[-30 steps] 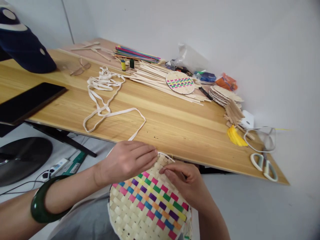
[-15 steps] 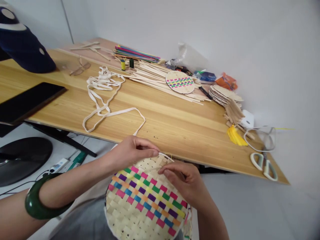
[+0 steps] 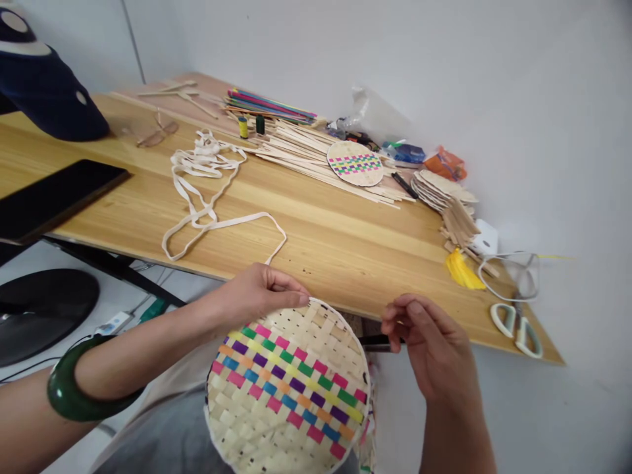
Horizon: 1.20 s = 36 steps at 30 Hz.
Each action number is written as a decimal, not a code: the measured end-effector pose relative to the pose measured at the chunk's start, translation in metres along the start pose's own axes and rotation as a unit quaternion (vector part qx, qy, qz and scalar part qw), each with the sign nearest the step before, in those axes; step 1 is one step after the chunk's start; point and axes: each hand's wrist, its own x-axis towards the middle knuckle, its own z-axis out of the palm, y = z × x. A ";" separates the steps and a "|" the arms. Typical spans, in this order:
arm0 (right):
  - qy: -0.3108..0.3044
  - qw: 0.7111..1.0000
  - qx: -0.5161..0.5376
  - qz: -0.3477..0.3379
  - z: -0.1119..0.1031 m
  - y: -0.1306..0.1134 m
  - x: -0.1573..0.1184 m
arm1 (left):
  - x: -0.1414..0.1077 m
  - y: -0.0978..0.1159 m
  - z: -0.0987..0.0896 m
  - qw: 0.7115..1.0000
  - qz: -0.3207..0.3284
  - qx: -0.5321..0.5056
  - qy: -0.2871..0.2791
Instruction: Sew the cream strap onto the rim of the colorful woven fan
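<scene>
A round woven fan [image 3: 286, 388], pale with bands of pink, green, purple, yellow, orange and blue, is tilted in front of my lap. My left hand [image 3: 259, 293] pinches its upper edge, where a narrow white cloth tape [image 3: 241, 222] meets the rim. From there the tape runs back over the table into a loose heap. To the right of the fan, apart from it, my right hand [image 3: 434, 349] is raised with thumb and fingertips drawn together. Anything between those fingertips is too small to make out.
On the wooden table [image 3: 340, 250] lie a smaller woven disc [image 3: 354, 163], pale strips [image 3: 291, 148], coloured strips [image 3: 269, 106] and thread spools [image 3: 243, 128]. White-handled scissors [image 3: 516, 328] and a yellow bundle [image 3: 464, 270] are at the right. A black tablet-like slab [image 3: 62, 197] lies left.
My right hand has moved from the fan's top edge out to the right, uncovering the upper right of the fan. My left hand keeps its pinch on the rim.
</scene>
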 end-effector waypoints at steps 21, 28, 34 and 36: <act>-0.201 0.955 -0.067 0.210 0.040 0.031 0.016 | -0.005 0.001 -0.005 1.000 -0.015 0.002 -0.028; -0.153 0.948 -0.194 0.199 0.009 0.030 -0.001 | -0.003 -0.002 -0.006 1.000 0.000 0.006 -0.029; -0.071 0.948 -0.290 0.115 -0.006 0.025 -0.014 | -0.001 -0.004 -0.003 0.999 -0.005 -0.010 -0.046; -0.023 0.950 -0.299 0.091 -0.006 0.022 -0.017 | 0.000 -0.005 -0.003 0.999 0.002 -0.008 -0.048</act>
